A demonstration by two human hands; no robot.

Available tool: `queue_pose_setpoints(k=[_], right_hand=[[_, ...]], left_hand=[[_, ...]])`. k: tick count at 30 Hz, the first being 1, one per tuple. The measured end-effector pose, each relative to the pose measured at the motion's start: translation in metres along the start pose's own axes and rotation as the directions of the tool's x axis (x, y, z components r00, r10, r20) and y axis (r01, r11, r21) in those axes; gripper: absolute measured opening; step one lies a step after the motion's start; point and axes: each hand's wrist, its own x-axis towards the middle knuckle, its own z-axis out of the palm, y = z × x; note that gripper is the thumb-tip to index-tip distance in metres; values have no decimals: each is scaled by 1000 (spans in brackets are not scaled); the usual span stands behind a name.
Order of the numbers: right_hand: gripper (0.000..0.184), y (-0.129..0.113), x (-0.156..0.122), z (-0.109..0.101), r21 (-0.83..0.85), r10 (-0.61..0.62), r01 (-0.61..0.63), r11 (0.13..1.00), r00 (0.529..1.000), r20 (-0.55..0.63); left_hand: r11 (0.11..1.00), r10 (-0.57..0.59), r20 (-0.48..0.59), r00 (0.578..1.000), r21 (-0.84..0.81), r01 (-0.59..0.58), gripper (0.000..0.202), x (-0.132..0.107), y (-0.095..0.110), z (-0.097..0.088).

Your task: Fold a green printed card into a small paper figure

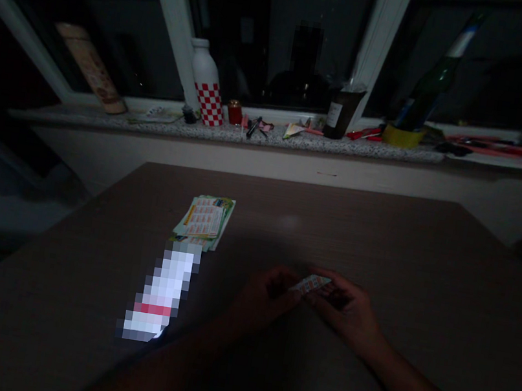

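Note:
Over the middle right of the brown table (403,256), my left hand (270,295) and my right hand (349,310) meet at a small folded piece of printed paper (310,285). Fingers of both hands pinch it from either side, the left thumb at its left end and the right fingers at its right end. Orange and white printing shows on its upper face. To the left lies a loose stack of printed paper sheets (205,220) with similar orange print and green edges. The light is dim, so finger details are dark.
A lit, pixelated phone-like screen (163,292) lies left of my arms, just below the paper stack. Behind the table, a stone windowsill (154,119) holds a red-checked white bottle (208,86), a dark cup (342,113), a green bottle (434,84) and a leaning patterned flask (91,69).

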Motion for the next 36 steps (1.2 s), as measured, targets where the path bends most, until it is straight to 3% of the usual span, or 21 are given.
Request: queue_pose_setpoints(k=[4,13,18,22,26,30,36], right_hand=[[30,1,1,0,5,-41,41,999,999,7],[31,8,2,-1,-204,-162,166,965,986,34],[27,5,2,3,-520,-328,283,806,945,6],[30,6,3,7,-628,-389,323,709,921,34],[31,6,3,9,-631,-367,306,712,930,37],[30,1,2,9,-604,-319,273,749,947,34],[17,-5,1,10,-582,-220,171,795,975,-13]], left_hand=[[983,17,-36,999,182,-10,22,-2,2,-1],[896,63,-82,995,443,-20,25,-2,4,1],[813,100,-160,982,582,11,28,-1,7,10],[752,137,-192,972,658,24,25,0,6,15],[743,144,-188,972,669,20,26,1,5,16],[797,123,-137,983,603,-16,27,2,7,15],[787,29,-175,984,611,86,23,4,7,13]])
